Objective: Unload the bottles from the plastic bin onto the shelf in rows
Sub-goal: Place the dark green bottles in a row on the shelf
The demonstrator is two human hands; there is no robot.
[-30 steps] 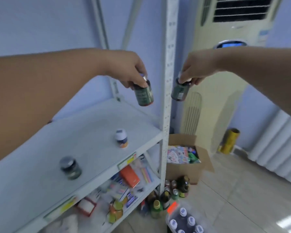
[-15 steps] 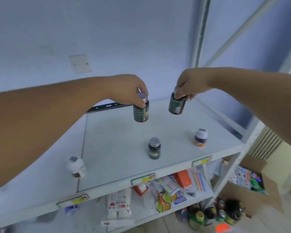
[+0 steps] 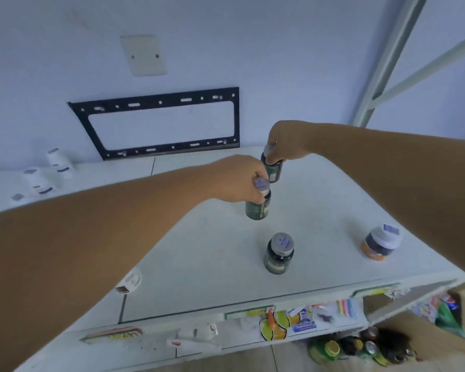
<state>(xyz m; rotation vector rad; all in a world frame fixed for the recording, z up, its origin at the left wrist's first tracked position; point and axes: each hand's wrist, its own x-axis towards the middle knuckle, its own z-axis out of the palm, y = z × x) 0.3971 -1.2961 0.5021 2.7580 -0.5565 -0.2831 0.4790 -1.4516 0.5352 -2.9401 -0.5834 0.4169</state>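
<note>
Both hands reach over the white shelf (image 3: 320,205), each with a dark green bottle gripped by its neck. The left hand (image 3: 239,181) has its fingers (image 3: 259,176) curled tight under the grey cap of the near bottle (image 3: 257,208); the cap shows, but the knuckles hide the shoulder. Whether its base touches the shelf cannot be told. The right hand (image 3: 287,142) pinches the far bottle (image 3: 273,171) from above, fingers closed over the cap, so only a sliver of cap and the label side show. Its base too is hard to judge against the shelf.

Nearer, a third green bottle (image 3: 279,253) stands upright on the shelf, alone. To the right, well apart, stands an orange-banded jar (image 3: 380,244) with a white lid. A white bottle (image 3: 129,283) near the front edge is mostly hidden behind the left forearm. At far left, several white bottles (image 3: 47,173) are blurred; their count is unclear.

The bin is not in view. Below the shelf edge, the lower level holds packets and cans (image 3: 360,345), smeared by blur and cut by the frame. A black bracket (image 3: 156,124) hangs on the wall behind.
</note>
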